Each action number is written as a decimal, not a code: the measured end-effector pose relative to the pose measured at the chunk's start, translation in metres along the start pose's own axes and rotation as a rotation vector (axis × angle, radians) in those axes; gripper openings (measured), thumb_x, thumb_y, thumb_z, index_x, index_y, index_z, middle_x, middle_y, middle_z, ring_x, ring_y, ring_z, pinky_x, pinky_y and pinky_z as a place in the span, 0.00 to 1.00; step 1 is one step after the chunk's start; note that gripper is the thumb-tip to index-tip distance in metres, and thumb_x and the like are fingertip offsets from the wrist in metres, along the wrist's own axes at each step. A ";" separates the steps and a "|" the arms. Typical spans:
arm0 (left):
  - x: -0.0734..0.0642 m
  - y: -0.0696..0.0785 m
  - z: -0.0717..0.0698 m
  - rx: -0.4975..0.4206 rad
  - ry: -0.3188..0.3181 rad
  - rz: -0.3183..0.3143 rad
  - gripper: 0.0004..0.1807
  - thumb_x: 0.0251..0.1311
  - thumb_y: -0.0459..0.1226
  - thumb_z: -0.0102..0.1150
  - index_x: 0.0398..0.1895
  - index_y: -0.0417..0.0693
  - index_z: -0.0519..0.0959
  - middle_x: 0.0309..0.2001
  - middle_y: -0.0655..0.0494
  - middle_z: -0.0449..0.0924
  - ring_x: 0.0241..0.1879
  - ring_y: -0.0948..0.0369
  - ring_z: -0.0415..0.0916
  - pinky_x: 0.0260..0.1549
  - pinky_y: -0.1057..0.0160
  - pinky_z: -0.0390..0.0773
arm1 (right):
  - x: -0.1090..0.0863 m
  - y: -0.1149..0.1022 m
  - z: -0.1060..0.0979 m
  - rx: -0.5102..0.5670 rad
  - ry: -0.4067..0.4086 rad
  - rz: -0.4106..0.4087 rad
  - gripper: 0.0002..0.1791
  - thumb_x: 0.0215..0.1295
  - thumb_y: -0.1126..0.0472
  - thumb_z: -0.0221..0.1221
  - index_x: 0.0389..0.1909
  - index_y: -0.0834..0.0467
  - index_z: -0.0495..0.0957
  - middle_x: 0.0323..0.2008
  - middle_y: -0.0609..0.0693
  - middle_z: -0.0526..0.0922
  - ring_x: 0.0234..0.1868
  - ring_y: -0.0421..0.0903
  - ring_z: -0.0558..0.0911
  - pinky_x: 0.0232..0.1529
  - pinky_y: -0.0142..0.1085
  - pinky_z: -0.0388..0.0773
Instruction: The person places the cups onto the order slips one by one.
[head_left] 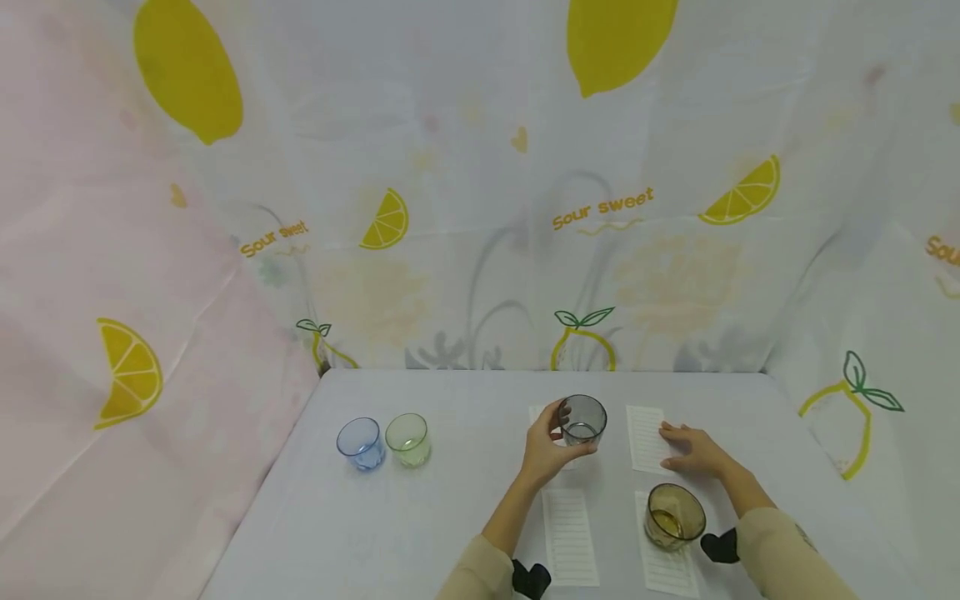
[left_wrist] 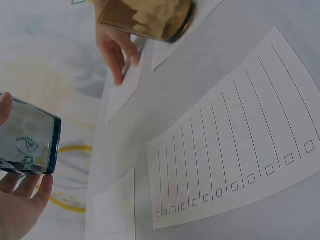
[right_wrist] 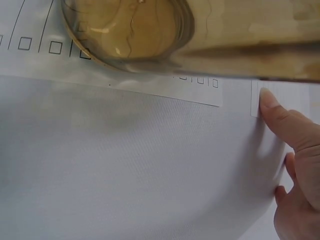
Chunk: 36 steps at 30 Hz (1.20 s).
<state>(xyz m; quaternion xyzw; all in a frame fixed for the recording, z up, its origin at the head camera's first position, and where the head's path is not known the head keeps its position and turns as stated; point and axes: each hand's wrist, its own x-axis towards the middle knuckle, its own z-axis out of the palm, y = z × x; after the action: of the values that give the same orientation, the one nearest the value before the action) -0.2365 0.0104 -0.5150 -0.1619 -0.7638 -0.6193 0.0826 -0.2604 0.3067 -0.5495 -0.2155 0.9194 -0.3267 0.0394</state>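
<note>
In the head view my left hand grips a smoky grey drinking glass, thumb on the near side and fingers around the left. The left wrist view shows this glass clasped above the tabletop. My right hand rests its fingertips and thumb at the right edge of the back-right lined paper sheet. In the right wrist view the thumb lies on that sheet's edge. An amber glass stands upright on the front-right sheet, just in front of my right hand.
A blue glass and a green glass stand side by side at the left of the white table. Another lined sheet lies front left of the amber glass; a further sheet is mostly hidden behind my left hand. Lemon-print cloth encloses the table.
</note>
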 end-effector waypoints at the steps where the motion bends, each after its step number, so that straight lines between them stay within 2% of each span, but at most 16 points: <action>1: 0.001 -0.001 0.003 -0.005 -0.009 -0.008 0.42 0.37 0.32 0.76 0.61 0.38 0.68 0.52 0.42 0.77 0.51 0.48 0.75 0.42 0.62 0.78 | 0.000 0.001 0.000 0.002 0.000 -0.005 0.31 0.46 0.66 0.70 0.49 0.80 0.71 0.54 0.77 0.67 0.56 0.82 0.59 0.54 0.69 0.59; 6: 0.008 -0.001 0.016 -0.009 -0.053 -0.036 0.42 0.38 0.33 0.76 0.61 0.38 0.67 0.52 0.44 0.77 0.53 0.51 0.75 0.45 0.65 0.77 | -0.001 0.000 0.001 0.012 0.004 -0.001 0.32 0.47 0.66 0.70 0.50 0.80 0.71 0.55 0.77 0.67 0.56 0.82 0.58 0.54 0.69 0.58; 12: 0.018 0.000 0.031 0.001 -0.111 -0.060 0.43 0.39 0.34 0.76 0.62 0.37 0.66 0.55 0.41 0.75 0.54 0.48 0.73 0.47 0.69 0.75 | 0.001 0.001 0.001 0.015 -0.011 0.039 0.33 0.47 0.64 0.70 0.52 0.79 0.70 0.57 0.76 0.66 0.57 0.82 0.57 0.56 0.69 0.57; 19: 0.024 -0.001 0.047 0.011 -0.210 -0.077 0.42 0.39 0.31 0.75 0.61 0.39 0.67 0.56 0.45 0.75 0.54 0.53 0.75 0.51 0.69 0.74 | 0.002 0.001 0.001 -0.004 -0.031 0.054 0.34 0.48 0.63 0.70 0.53 0.79 0.70 0.57 0.76 0.65 0.58 0.81 0.57 0.56 0.69 0.56; 24: 0.030 -0.008 0.057 0.054 -0.247 -0.078 0.41 0.38 0.30 0.76 0.60 0.39 0.67 0.55 0.45 0.75 0.54 0.53 0.75 0.49 0.71 0.75 | 0.002 0.002 0.001 -0.007 -0.033 0.046 0.34 0.48 0.63 0.70 0.53 0.78 0.70 0.57 0.76 0.65 0.58 0.81 0.57 0.56 0.70 0.56; 28: 0.035 -0.008 0.062 0.087 -0.273 -0.120 0.41 0.38 0.31 0.76 0.60 0.41 0.68 0.55 0.47 0.75 0.54 0.54 0.75 0.49 0.73 0.74 | 0.001 0.002 0.000 0.010 -0.027 0.041 0.34 0.48 0.64 0.70 0.52 0.79 0.69 0.57 0.76 0.65 0.57 0.82 0.57 0.55 0.69 0.57; 31: 0.040 -0.006 0.065 0.155 -0.279 -0.148 0.41 0.37 0.34 0.77 0.60 0.44 0.69 0.52 0.49 0.76 0.51 0.59 0.74 0.45 0.73 0.73 | 0.001 0.002 0.001 0.023 -0.013 0.035 0.34 0.47 0.65 0.70 0.52 0.80 0.70 0.56 0.76 0.65 0.57 0.82 0.57 0.55 0.69 0.57; 36: 0.046 -0.007 0.070 0.253 -0.273 -0.193 0.41 0.36 0.38 0.78 0.59 0.49 0.71 0.42 0.52 0.77 0.38 0.67 0.70 0.36 0.72 0.71 | 0.001 0.001 0.001 0.028 -0.009 0.035 0.33 0.47 0.66 0.70 0.51 0.80 0.70 0.56 0.77 0.66 0.57 0.82 0.57 0.55 0.69 0.57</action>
<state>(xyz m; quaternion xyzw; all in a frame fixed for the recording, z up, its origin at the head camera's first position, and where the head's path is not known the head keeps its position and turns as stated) -0.2762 0.0837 -0.5215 -0.1586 -0.8517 -0.4957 -0.0615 -0.2616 0.3066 -0.5506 -0.2003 0.9182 -0.3379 0.0520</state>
